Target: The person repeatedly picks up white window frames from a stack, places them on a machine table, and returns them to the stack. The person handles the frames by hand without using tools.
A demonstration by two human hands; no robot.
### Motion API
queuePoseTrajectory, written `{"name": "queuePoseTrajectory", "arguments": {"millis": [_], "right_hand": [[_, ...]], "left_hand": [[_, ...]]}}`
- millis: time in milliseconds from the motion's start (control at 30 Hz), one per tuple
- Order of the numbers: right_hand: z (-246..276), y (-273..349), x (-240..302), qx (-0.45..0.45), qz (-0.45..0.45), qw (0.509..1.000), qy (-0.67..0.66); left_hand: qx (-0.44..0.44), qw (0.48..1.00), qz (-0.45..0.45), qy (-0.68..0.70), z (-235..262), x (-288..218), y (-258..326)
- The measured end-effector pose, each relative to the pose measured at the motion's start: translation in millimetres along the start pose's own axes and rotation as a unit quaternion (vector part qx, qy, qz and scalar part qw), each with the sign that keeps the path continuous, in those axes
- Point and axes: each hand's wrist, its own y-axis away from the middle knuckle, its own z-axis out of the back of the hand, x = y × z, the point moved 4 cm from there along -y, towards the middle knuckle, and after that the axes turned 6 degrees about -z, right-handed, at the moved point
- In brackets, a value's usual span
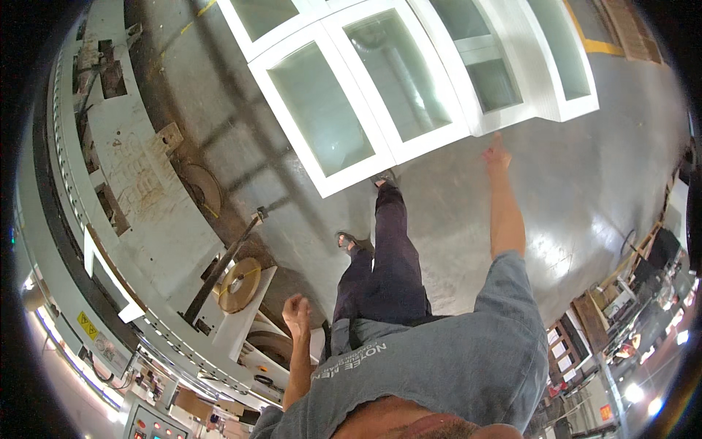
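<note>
Several white frames with pale greenish glass panels (358, 157) stand ahead of me, joined or set close together; I cannot tell which. My right hand (497, 151) reaches forward at the end of a stretched arm, with a finger extended toward the lower edge of the frames. Nothing shows in it, and whether the fingertip touches the edge is unclear. My left hand (297, 313) hangs by my side with its fingers curled, and I see nothing in it. It is nearest the long grey machine (139, 175) on the left.
Along the machine are a round tan disc (240, 285), a dark bar (227, 263) and a white frame piece (110, 274). A control panel (157, 421) with buttons sits at lower left. Wooden racks (567, 351) stand at the right. Grey floor (439, 197) lies between.
</note>
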Motion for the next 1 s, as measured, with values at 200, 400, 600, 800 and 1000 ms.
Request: {"name": "queuePoseTrajectory", "arguments": {"millis": [200, 400, 600, 800, 1000], "right_hand": [[-34, -88, 22, 0.03, 0.022, 0.998, -0.05], [-37, -105, 34, 0.029, 0.01, 0.999, 0.011], [-27, -108, 6, 0.062, 0.028, 0.988, -0.138], [5, -57, -27, 0.18, -0.067, 0.936, -0.295], [-30, 110, 56, 0.724, 0.248, 0.622, -0.163]], "left_hand": [[-0.027, 0.98, 0.194, 0.041, -11, 69, 22], [-0.009, 0.981, 0.178, 0.072, -36, 56, 30], [0.005, 0.989, 0.132, 0.061, -47, 15, 17], [-0.005, 0.991, 0.12, 0.062, -42, -12, 32], [-0.047, 0.989, 0.085, 0.11, -46, 9, 41]]}}
